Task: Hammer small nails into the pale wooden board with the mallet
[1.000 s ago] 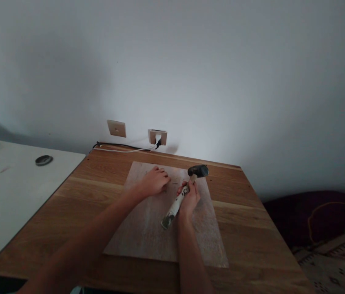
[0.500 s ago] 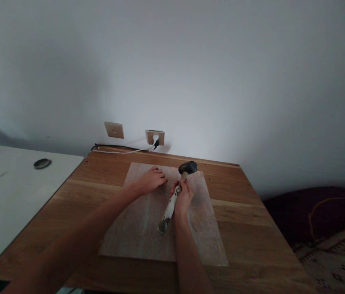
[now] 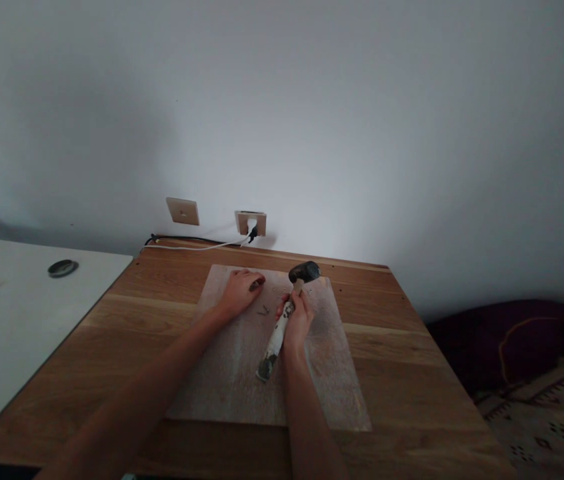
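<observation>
Two hands meet the pale thin board [image 3: 242, 387]: the right hand [image 3: 297, 323] is closed mid-handle on the stiff, likely head-heavy black-headed wooden hammer [image 3: 273, 345] pointing to one o'clock, while the left hand [image 3: 239, 293] lies curled at eleven o'clock, and I cannot tell whether it holds anything.

Plain white wall [image 3: 362, 100], wooden table [image 3: 402, 373], patterned rug [image 3: 542, 427].

Black-headed hammer [image 3: 273, 345] with a white handle smudged dark at the butt, pale greyish board [image 3: 242, 380] — faintly speckled, warm brown table [image 3: 397, 373] with streaked grain, white side table [image 3: 17, 320], beige wall plates [image 3: 183, 211], grey-white wall [image 3: 312, 120], deep purple cushion [image 3: 492, 333], cream rug [image 3: 552, 413] with dark motifs
</observation>
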The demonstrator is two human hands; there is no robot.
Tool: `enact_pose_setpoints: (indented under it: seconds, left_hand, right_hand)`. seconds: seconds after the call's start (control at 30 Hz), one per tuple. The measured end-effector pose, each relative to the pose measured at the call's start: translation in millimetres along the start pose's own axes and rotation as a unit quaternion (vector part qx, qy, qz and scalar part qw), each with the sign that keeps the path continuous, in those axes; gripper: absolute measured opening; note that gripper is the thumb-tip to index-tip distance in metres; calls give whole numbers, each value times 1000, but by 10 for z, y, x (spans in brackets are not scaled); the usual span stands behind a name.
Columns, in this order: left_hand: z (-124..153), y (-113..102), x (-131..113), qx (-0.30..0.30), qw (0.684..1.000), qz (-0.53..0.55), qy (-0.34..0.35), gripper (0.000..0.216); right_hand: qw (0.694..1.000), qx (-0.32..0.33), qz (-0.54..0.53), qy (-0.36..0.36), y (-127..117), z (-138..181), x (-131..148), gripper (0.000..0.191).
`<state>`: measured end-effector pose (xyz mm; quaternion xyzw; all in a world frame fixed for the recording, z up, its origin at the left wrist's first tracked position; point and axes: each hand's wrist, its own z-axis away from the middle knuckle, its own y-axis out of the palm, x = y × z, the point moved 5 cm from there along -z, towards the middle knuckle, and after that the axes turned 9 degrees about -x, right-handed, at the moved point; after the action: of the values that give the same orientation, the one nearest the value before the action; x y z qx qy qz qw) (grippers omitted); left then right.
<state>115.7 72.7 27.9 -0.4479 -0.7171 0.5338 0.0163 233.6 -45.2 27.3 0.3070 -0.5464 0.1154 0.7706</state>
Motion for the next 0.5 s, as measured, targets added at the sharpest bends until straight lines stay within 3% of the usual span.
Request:
enact_pose_setpoints:
  seconds: [0.5]
  left_hand:
    - [17, 28, -55, 11, 999, -32, 38, 18]
  right_hand:
    - [998, 44, 43, 0, 69, 29, -38, 37]
